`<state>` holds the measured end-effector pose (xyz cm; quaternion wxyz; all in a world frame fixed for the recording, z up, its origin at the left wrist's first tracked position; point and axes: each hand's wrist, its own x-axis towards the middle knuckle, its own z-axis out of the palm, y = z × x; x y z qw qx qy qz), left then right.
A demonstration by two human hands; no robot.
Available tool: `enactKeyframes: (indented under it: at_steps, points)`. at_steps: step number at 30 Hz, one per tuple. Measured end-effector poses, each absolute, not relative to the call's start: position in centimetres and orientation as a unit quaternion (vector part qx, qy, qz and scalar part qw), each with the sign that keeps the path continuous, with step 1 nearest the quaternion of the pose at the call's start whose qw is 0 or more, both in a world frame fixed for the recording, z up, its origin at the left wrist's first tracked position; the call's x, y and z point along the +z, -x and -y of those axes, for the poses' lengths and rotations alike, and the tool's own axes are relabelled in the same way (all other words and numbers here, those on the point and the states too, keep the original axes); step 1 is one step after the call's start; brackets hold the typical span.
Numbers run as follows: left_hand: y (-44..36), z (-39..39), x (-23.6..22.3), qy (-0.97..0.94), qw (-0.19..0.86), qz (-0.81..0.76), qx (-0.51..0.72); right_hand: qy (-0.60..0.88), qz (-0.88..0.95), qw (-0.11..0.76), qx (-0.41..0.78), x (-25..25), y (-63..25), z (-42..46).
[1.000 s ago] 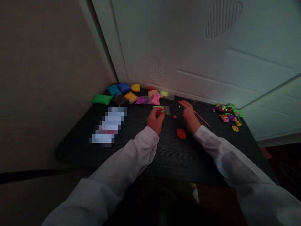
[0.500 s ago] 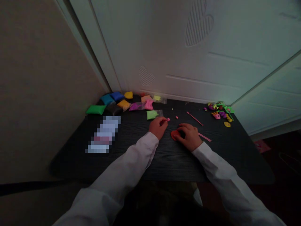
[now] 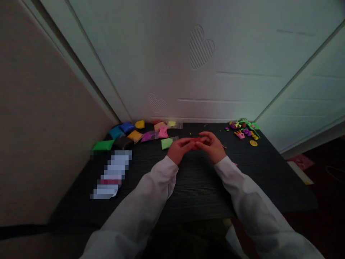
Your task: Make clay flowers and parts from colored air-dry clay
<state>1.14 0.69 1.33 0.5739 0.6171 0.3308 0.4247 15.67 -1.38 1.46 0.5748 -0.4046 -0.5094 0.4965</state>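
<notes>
From my end, I see both hands meeting over the middle of the dark table [image 3: 205, 194], working on one red piece [image 3: 196, 142]. My left hand [image 3: 178, 150] pinches its left side between thumb and fingers. My right hand [image 3: 215, 148] has its thumb on the near right side, fingers curled around the far side; I cannot tell how firmly they press. The red piece sits between the two hands, partly covered by the fingertips, and I cannot tell whether it touches the tabletop.

Just left of my left hand lies a light green packet [image 3: 166, 144]. Farther off, I have a pink packet [image 3: 163, 132] and a purple packet [image 3: 147, 136]; at the far left are a blue packet [image 3: 127, 127] and a green packet [image 3: 103, 145]. Nearer on the left lies a blurred-out pale rectangle [image 3: 113, 173]. At the far right I see small coloured pieces [image 3: 244, 126] clustered together, with a yellow disc [image 3: 253, 143] on their near side.
</notes>
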Motion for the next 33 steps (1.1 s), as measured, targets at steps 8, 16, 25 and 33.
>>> enactKeyframes:
  at_steps: [8, 16, 25, 33]
  points:
    - [1.4, -0.4, -0.9, -0.571, 0.563, -0.437, 0.407, 0.424, 0.488, 0.539, 0.54, -0.1, -14.2, 2.4]
    - [1.1, -0.3, -1.3, -0.544, 0.579, -0.441, 0.418, 0.463, 0.504, 0.514, 0.517, -0.4, -13.9, 2.4]
    - [0.9, -0.3, -1.3, -0.535, 0.584, -0.441, 0.422, 0.481, 0.509, 0.501, 0.508, -0.7, -14.0, 2.3]
    - [0.9, -0.1, -0.6, -0.577, 0.54, -0.463, 0.402, 0.477, 0.524, 0.484, 0.512, -0.4, -14.0, 2.5]
